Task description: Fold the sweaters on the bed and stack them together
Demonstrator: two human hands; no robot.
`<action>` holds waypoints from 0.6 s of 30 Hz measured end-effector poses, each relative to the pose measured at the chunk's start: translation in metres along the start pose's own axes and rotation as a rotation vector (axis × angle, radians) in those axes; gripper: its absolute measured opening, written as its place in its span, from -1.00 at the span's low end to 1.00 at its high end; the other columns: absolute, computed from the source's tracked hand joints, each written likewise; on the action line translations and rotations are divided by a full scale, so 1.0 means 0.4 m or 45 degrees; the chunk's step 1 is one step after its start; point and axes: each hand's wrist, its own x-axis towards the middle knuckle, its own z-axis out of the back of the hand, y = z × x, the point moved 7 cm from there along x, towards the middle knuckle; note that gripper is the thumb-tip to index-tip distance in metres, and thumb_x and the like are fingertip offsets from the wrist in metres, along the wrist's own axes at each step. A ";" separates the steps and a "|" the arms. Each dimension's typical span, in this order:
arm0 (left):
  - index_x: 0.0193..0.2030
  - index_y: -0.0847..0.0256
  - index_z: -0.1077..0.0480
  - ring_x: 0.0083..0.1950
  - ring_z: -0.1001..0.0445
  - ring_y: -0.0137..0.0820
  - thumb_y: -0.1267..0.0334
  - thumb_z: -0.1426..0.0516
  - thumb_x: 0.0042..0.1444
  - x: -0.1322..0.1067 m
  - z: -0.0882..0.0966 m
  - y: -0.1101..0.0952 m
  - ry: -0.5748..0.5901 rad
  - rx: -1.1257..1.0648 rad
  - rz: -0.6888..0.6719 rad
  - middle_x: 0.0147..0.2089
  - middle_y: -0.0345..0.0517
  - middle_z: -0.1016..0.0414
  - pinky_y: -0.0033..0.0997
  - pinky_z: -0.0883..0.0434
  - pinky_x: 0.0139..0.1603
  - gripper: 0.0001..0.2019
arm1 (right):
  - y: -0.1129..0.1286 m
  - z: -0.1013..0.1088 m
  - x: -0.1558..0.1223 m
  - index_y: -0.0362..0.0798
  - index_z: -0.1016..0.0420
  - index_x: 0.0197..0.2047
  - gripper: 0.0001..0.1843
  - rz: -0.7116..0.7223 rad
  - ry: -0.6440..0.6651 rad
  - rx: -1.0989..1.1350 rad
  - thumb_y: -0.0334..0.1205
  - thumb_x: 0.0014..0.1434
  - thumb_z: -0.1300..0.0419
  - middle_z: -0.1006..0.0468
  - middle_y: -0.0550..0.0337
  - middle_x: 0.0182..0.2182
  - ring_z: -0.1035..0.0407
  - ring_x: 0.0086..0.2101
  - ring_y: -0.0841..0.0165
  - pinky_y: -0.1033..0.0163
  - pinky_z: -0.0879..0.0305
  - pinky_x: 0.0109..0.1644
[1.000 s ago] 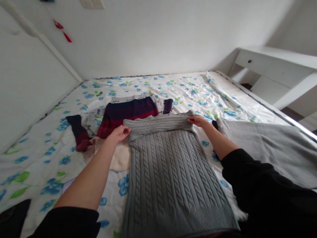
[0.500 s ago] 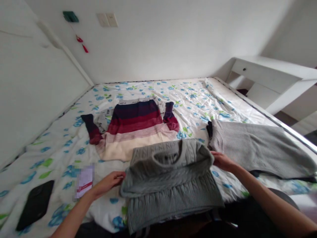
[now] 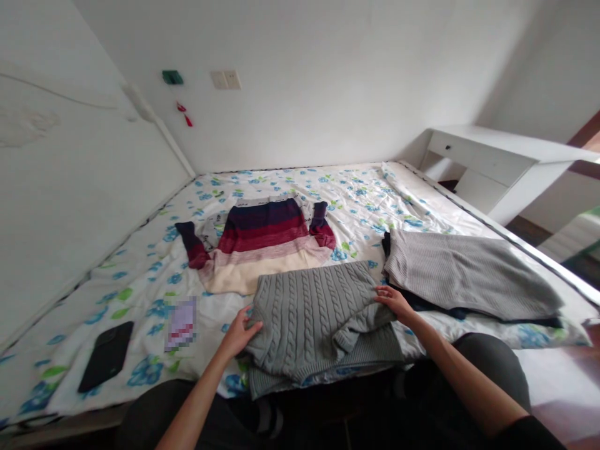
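Observation:
A grey cable-knit sweater [image 3: 304, 312] lies at the bed's near edge with its ribbed side facing me. One sleeve [image 3: 359, 331] is folded across its right part, the cuff pointing left. At the sweater's left edge, my left hand [image 3: 240, 332] holds the knit between thumb and fingers. My right hand [image 3: 396, 302] grips its upper right edge near the folded sleeve; the thumb there is hidden. Behind it lies a striped sweater [image 3: 267, 234] in navy, red, pink and cream, its sleeves bent out at both sides.
Right of the grey sweater lies a stack of folded light grey ribbed clothing [image 3: 459, 269] over dark cloth. A black phone [image 3: 107, 356] and a blurred purple packet [image 3: 181, 322] rest on the flowered bedsheet [image 3: 145, 294] at left. A white desk [image 3: 487, 156] stands beyond the bed's right side.
The sweater's raised, bunched upper layer with the neck opening has been laid down flat toward me, and a sleeve now shows on top. The view has shifted slightly.

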 end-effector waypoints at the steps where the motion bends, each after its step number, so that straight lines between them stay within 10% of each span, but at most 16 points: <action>1: 0.14 0.21 -0.53 0.16 -0.67 0.14 -0.17 -0.48 -0.23 -0.010 -0.003 0.006 0.036 -0.074 0.103 0.01 0.20 -0.70 0.10 -0.59 0.23 -0.20 | 0.000 0.006 0.001 0.03 -0.59 -0.06 -0.42 -0.016 -0.036 0.024 -0.09 -0.20 -0.56 -0.57 0.33 -0.41 -0.49 -0.39 0.33 0.26 -0.39 -0.27; 7: -0.17 0.14 -0.61 0.13 -0.74 0.06 0.01 -0.50 -0.07 -0.076 -0.034 -0.044 0.435 -0.640 0.376 -0.02 0.12 -0.78 -0.06 -0.67 0.18 -0.61 | 0.033 0.070 0.038 0.03 -0.61 0.04 -0.44 -0.172 -0.014 0.305 -0.21 -0.08 -0.52 -0.70 0.19 -0.30 -0.60 -0.33 0.25 0.18 -0.55 -0.22; 18: 0.15 0.20 -0.54 0.10 -0.75 0.03 0.01 -0.53 -0.13 -0.043 -0.065 -0.022 0.279 -0.477 0.212 0.00 0.15 -0.78 0.02 -0.64 0.23 -0.30 | 0.083 0.113 0.017 -0.06 -0.72 0.03 -0.58 0.192 -0.281 -0.746 -0.14 0.09 -0.48 -0.73 0.01 -0.13 -0.62 -0.01 0.09 0.03 -0.48 0.22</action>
